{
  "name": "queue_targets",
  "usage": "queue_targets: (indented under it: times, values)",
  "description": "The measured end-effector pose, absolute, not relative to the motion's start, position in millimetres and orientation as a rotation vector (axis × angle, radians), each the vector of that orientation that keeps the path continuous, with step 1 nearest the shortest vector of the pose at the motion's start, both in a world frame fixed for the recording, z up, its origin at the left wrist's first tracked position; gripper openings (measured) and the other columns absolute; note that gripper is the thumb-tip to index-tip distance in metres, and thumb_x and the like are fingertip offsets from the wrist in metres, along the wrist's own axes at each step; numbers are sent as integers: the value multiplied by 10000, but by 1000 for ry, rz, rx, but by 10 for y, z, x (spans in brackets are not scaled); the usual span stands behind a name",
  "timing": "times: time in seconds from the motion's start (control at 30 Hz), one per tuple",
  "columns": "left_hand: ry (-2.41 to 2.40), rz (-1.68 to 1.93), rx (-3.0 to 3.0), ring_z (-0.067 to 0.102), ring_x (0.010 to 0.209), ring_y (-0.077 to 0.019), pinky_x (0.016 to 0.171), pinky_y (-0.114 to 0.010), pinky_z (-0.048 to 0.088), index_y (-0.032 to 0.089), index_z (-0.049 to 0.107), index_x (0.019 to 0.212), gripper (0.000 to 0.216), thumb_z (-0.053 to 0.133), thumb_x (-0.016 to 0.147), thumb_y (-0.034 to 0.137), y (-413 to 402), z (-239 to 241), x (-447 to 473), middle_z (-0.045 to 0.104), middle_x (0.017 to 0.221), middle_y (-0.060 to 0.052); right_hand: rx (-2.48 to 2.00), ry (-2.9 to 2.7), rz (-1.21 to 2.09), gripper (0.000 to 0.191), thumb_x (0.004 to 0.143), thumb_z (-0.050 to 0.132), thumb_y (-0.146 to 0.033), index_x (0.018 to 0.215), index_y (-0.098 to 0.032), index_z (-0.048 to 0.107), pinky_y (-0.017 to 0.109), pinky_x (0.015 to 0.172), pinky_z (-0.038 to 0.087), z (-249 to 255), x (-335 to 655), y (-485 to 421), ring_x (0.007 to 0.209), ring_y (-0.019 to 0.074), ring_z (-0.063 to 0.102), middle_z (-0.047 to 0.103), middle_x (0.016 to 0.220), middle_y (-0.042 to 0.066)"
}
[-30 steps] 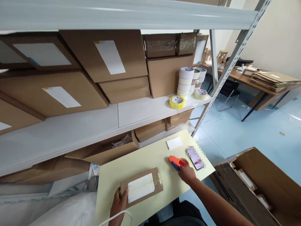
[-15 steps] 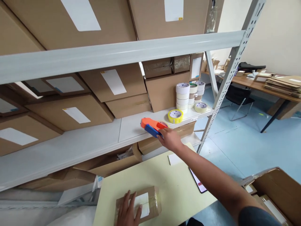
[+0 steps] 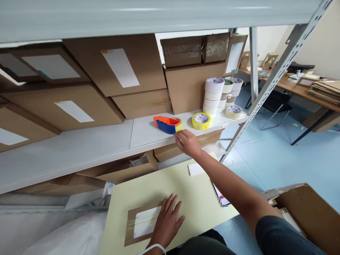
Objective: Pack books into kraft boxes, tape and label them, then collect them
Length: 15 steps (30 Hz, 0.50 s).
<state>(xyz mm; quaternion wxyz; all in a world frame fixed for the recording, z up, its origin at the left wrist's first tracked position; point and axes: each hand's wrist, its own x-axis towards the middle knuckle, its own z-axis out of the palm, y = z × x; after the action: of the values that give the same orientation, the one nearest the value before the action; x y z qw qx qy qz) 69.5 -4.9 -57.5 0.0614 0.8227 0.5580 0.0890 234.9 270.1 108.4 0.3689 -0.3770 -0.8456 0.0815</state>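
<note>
An orange and blue tape dispenser (image 3: pixel 167 124) lies on the white shelf (image 3: pixel 106 145). My right hand (image 3: pixel 186 142) hovers just in front of it with loosely curled fingers, not gripping it. My left hand (image 3: pixel 166 222) lies flat with fingers spread on a small brown parcel (image 3: pixel 138 223) bearing a white label, on the pale yellow table (image 3: pixel 186 198).
Large labelled cardboard boxes (image 3: pixel 87 85) fill the shelf's back. A yellow tape roll (image 3: pixel 201 120) and stacked white tape rolls (image 3: pixel 214 94) stand at the shelf's right end. An open carton (image 3: pixel 305 209) sits on the floor at right. A slip of paper (image 3: pixel 196 169) lies on the table.
My right hand lifted the tape dispenser from the table, carried it to the shelf, set it down and let go. My left hand flattened onto the parcel.
</note>
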Motion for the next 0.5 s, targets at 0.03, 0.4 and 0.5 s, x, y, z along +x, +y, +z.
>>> queue_targets:
  times: [0.03, 0.4, 0.5]
  values:
    - [1656, 285, 2490, 479, 1439, -304, 1209, -551, 374, 255, 645, 1322, 411, 611, 918, 318, 40, -544, 718, 607, 1470, -100, -978, -2149, 291, 303, 1046, 428, -285, 1157, -189, 694, 351, 985, 484, 884, 2468, 2590, 1081, 234, 617, 692, 1112, 120]
    - [1498, -132, 2412, 592, 1302, -261, 1088, -376, 464, 198, 607, 1323, 461, 608, 868, 127, 1830, -784, 1414, 609, 1438, -140, -1686, -1678, 1020, 609, 711, 406, 57, 1180, -131, 746, 376, 1096, 498, -1168, 3222, 1242, 1199, 235, 677, 731, 1253, 130]
    - [1462, -216, 2434, 578, 1303, -273, 1091, -387, 450, 177, 617, 1275, 420, 599, 864, 97, 2073, -988, 1485, 623, 1389, -161, -1740, -1574, 1051, 678, 659, 393, 73, 1203, -132, 740, 383, 1083, 517, -1248, 3230, 1113, 1218, 237, 671, 727, 1268, 129]
